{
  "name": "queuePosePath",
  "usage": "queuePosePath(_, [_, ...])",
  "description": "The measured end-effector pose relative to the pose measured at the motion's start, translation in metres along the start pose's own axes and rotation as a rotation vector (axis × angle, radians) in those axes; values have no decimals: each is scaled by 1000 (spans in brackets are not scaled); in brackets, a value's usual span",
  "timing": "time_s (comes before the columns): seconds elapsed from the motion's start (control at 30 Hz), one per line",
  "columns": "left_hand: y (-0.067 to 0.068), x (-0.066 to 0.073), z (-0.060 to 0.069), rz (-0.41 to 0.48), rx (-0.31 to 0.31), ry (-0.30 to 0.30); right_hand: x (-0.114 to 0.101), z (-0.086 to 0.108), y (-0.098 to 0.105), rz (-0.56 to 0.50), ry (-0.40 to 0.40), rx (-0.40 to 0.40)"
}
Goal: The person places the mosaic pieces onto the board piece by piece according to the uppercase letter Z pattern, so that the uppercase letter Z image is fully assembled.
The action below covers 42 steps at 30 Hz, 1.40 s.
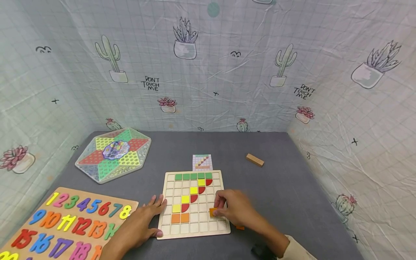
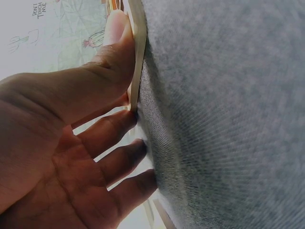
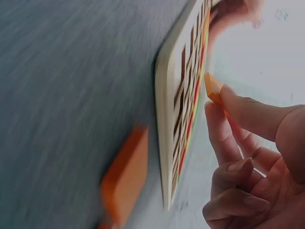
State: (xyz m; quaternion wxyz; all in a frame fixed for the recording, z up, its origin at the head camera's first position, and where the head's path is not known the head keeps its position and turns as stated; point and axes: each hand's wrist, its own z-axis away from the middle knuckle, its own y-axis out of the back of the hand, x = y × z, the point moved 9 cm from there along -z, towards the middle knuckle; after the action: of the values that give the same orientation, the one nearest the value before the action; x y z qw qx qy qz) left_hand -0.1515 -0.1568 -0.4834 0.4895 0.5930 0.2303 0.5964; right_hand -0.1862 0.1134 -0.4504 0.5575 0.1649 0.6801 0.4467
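Between thumb and fingers, my right hand (image 1: 234, 206) pinches an orange square tile (image 1: 212, 212) over the right part of a wooden grid board (image 1: 203, 217). In the right wrist view the held tile (image 3: 214, 89) is tilted and apart from the board. My left hand (image 1: 138, 224) rests at the board's left edge, fingers spread, its thumb on the near left corner. The grid holds a row of green squares (image 1: 190, 176) at the top, a diagonal of yellow squares (image 1: 194, 190) beside red quarter-rounds (image 1: 201, 190), and two orange squares (image 1: 180, 218) lower left.
Behind the board lies a pattern card (image 1: 209, 167). Loose orange pieces (image 3: 126, 176) lie right of the board. A wooden block (image 1: 255, 160) sits at the back right. Leftward are a number board (image 1: 65, 191) and a star-patterned game board (image 1: 115, 150). A dark object (image 1: 261, 251) is near my right forearm.
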Motion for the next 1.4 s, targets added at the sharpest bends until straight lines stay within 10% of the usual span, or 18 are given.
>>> queuePosePath(0.73, [1,0,0,9,-5,-4,-44,-34,-48,107,71,-44])
queuePosePath(1.4, [0,0,1,2,-2,-4,6,9,9,-10,5,-65])
